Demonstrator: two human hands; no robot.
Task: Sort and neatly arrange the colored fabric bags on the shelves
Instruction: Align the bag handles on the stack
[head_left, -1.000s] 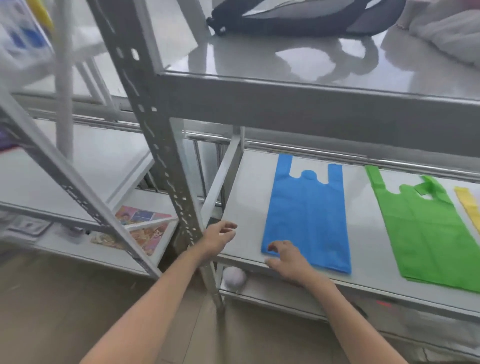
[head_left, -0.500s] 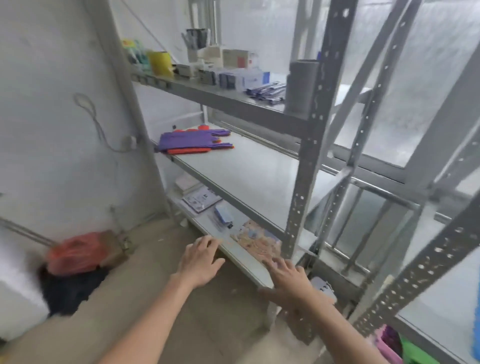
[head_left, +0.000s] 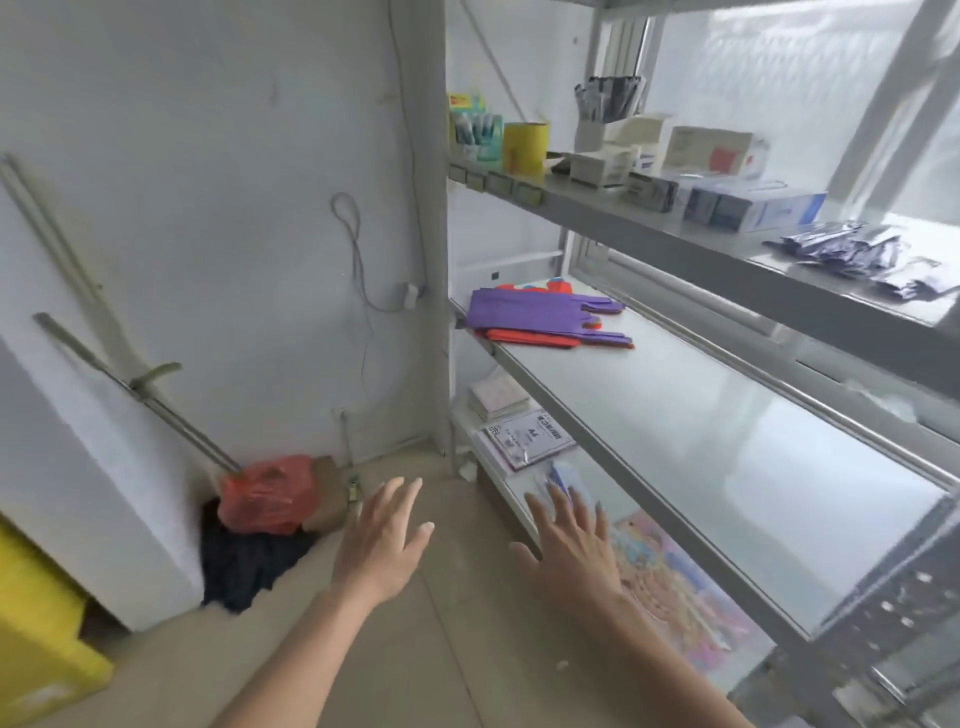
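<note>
Fingers (head_left: 400, 501) of the left hand (head_left: 382, 545) are straight and spread, grasping nothing; the hand hangs palm-down over the floor (head_left: 415, 649), lower centre of the frame. Right hand (head_left: 574, 551), just right of it, is likewise released with fingers fanned, held in front of the bottom shelf (head_left: 519, 499) edge and apart from it as far as can be told.

Bags (head_left: 540, 314): a flat stack, purple on top with orange beneath and a trace of red and blue behind, lies at the left end of the middle shelf (head_left: 701, 441), centre of the frame, well apart from both hands. The remainder of that shelf surface is bare metal.

Top shelf (head_left: 675, 228), upper right: a yellow cylinder (head_left: 524, 147), white boxes (head_left: 711, 150), a blue-and-white box (head_left: 758, 208) and dark packets (head_left: 841, 247).

Bottom shelf: a white pad (head_left: 496, 397), a printed sheet (head_left: 527, 436) and a colourful picture sheet (head_left: 675, 587), partly hidden by the right hand.

Lower left: a mop (head_left: 249, 551) leans in the wall corner, its head wrapped in an orange plastic bag (head_left: 267, 493); a yellow bin (head_left: 36, 623) sits at the frame edge.
</note>
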